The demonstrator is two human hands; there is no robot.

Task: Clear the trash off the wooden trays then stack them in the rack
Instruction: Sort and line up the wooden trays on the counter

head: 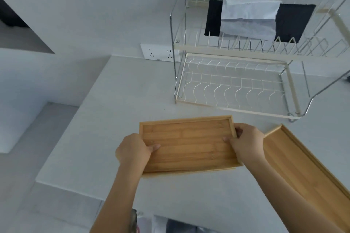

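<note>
A person's left hand (133, 149) and right hand (244, 141) each clamp a short end of a bare wooden tray (187, 144), thumbs inside it, at the middle of a white bench (117, 119). A second wooden tray (295, 168) lies beside it toward the bench's right edge. A two-tier wire dish rack (236, 81) stands at the back edge, black and white cloths (250, 17) on its upper tier.

White counter (117, 111), wire rack (233, 89) at back, wooden tray (306, 172) at right
</note>
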